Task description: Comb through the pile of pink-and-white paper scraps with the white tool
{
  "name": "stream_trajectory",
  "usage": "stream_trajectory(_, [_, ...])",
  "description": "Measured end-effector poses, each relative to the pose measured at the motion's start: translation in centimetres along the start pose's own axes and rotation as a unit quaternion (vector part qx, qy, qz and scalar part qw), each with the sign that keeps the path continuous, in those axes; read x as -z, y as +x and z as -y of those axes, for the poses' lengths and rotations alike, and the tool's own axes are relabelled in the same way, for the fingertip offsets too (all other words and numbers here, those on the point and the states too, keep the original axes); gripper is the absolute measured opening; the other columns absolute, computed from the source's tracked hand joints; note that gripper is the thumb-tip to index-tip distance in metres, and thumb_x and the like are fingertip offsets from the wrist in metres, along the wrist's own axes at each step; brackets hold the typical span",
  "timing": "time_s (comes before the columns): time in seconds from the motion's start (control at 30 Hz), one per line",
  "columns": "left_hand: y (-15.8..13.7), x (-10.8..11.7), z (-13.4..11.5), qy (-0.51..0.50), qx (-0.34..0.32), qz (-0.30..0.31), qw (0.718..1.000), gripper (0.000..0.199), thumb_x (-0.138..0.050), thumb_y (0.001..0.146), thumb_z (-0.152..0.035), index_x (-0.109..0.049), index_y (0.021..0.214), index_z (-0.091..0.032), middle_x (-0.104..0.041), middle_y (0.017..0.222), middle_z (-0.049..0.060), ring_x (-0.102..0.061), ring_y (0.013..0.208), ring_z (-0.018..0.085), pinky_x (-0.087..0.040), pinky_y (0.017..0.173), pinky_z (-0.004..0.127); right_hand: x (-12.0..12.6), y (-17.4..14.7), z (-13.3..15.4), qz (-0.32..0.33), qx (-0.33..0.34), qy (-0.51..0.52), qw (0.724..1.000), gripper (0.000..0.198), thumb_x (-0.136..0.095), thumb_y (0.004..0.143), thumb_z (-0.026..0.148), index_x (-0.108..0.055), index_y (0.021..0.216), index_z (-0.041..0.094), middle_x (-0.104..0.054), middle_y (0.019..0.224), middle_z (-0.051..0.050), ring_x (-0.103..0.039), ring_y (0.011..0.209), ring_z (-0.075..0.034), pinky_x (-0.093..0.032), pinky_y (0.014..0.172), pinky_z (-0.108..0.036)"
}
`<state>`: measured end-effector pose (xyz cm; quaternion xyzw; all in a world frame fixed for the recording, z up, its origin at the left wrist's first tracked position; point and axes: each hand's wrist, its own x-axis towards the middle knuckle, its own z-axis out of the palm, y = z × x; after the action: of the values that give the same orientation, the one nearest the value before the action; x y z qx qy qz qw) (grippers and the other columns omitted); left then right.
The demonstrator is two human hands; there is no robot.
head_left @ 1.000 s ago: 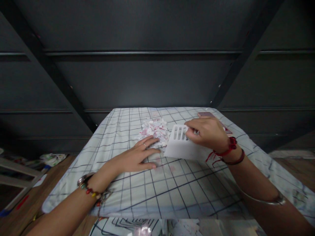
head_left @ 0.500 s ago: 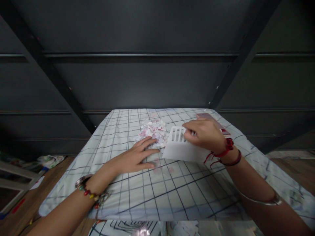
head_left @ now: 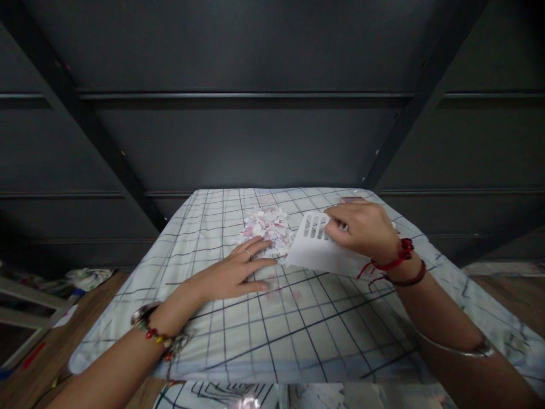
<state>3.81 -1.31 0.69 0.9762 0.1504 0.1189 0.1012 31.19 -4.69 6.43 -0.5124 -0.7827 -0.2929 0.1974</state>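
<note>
A small heap of torn paper scraps [head_left: 268, 224], white with pinkish patches, lies on the checked cloth. My left hand [head_left: 238, 270] rests flat at the near edge of the heap, fingers spread, with nothing held. In my right hand [head_left: 361, 227] is a white flat scraper with slots [head_left: 315, 250], gripped by its upper edge. The scraper tilts over the cloth, its lower left corner close to the scraps. Part of it is hidden behind my right hand. Behind that hand, a pinkish flat item [head_left: 353, 200] is mostly covered.
The table has a white cloth with dark grid lines [head_left: 293, 341]. A dark panelled wall [head_left: 255, 142] stands right behind it. At the left are a pale chair-like frame [head_left: 29, 318] and a crumpled cloth [head_left: 89, 278] on the wooden floor.
My right hand has shifted slightly to the right with the scraper, which now leans more. It covers more of the pinkish item. The left hand has stayed in place.
</note>
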Motion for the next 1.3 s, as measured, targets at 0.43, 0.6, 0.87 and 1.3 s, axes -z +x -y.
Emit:
stream_trajectory(0.43, [-0.1, -0.3, 0.3, 0.013, 0.0, 0.007, 1.0, 0.047, -0.05, 0.088, -0.041, -0.037, 0.129, -0.023, -0.016, 0.144, 0.009, -0.011, 0.131, 0.029, -0.014, 0.106, 0.048, 0.1, 0.2, 1.2, -0.019, 0.009, -0.008, 1.0, 0.024, -0.037, 0.07, 0.02, -0.053, 0.052, 0.018, -0.058, 0.052, -0.001, -0.046, 0.049, -0.011, -0.03, 0.054, -0.027])
stream_trajectory(0.6, [-0.1, -0.3, 0.2, 0.017, 0.001, 0.007, 1.0, 0.046, -0.05, 0.088, -0.041, -0.036, 0.129, -0.024, -0.017, 0.144, 0.008, -0.012, 0.131, 0.029, -0.015, 0.106, 0.047, 0.3, 0.1, 0.6, 0.016, -0.015, -0.013, 1.0, 0.026, -0.035, 0.071, 0.021, -0.053, 0.054, 0.018, -0.059, 0.055, -0.002, -0.048, 0.053, -0.013, -0.029, 0.054, -0.027])
stream_trajectory(0.87, [-0.1, -0.4, 0.4, 0.023, -0.01, 0.004, 1.0, 0.046, -0.048, 0.089, -0.041, -0.037, 0.129, -0.022, -0.018, 0.144, 0.009, -0.014, 0.131, 0.027, -0.014, 0.107, 0.046, 0.5, -0.1, -0.4, 0.067, -0.034, -0.051, 0.996, 0.025, -0.034, 0.071, 0.023, -0.05, 0.052, 0.018, -0.059, 0.056, -0.003, -0.047, 0.052, -0.013, -0.025, 0.052, -0.027])
stream_trajectory(1.3, [-0.1, -0.2, 0.2, 0.03, -0.009, 0.004, 1.0, 0.045, -0.049, 0.089, -0.04, -0.038, 0.128, -0.02, -0.018, 0.143, 0.011, -0.015, 0.131, 0.027, -0.015, 0.107, 0.045, 0.3, -0.1, -0.5, 0.072, -0.047, -0.057, 0.995, 0.026, -0.034, 0.072, 0.025, -0.051, 0.054, 0.018, -0.061, 0.06, -0.003, -0.047, 0.053, -0.013, -0.024, 0.053, -0.027])
